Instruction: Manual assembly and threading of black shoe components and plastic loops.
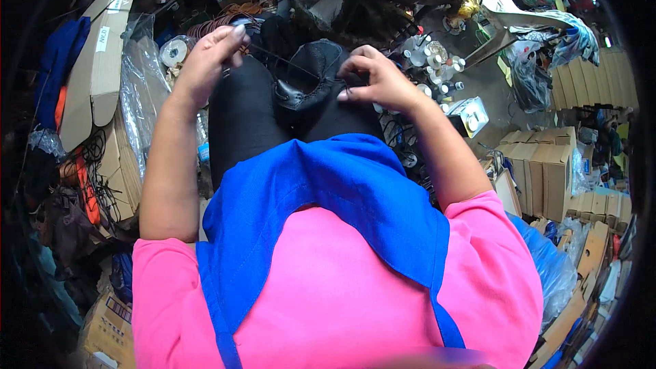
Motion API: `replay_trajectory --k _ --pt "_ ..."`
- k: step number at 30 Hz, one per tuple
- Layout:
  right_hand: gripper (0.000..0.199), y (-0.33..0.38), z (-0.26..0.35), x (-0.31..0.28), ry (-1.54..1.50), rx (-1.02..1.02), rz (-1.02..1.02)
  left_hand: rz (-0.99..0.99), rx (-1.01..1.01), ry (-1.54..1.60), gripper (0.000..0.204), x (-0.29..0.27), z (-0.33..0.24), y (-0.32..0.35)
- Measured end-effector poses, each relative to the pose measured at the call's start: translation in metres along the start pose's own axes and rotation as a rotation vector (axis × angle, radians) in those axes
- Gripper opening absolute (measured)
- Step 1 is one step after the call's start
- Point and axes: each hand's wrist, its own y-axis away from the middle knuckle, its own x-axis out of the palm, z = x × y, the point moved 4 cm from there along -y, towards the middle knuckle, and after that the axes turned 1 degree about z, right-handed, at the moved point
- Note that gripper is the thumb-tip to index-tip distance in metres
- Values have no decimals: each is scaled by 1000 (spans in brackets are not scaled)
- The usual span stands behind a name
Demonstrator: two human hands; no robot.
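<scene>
A black leather shoe (314, 72) rests between my knees, on my black trousers, its opening showing. Off to its left, my left hand (217, 55) is raised with thumb and fingers pinched on a thin dark thread (287, 63). The thread slants down from those fingers across the shoe. My right hand (379, 80) is at the shoe's right edge, fingers curled toward the thumb. Whatever lies between its fingertips is small and dark, too unclear to name. A blue apron (328, 164) covers my lap over a pink shirt.
Several small bottles (434, 58) and a white metal can (470, 116) stand on the floor at right. Cardboard boxes (540, 164) are stacked beyond them. On the left are a tall cardboard piece (99, 61), clear plastic wrapping (142, 82) and a white roll (174, 51).
</scene>
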Motion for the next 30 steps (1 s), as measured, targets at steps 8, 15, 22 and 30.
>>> replay_trajectory --k 8,15,22,30 --pt "40 -8 -57 0 -1356 369 -764 295 194 1390 44 68 -28 -14" --pt "51 33 -23 12 -1685 401 -325 -50 -146 1068 46 37 10 -21" --pt "41 88 -63 -18 -907 648 -46 -321 -76 132 36 -28 31 -22" --pt "55 0 -8 -37 -292 396 -14 51 407 -709 38 103 -33 31"
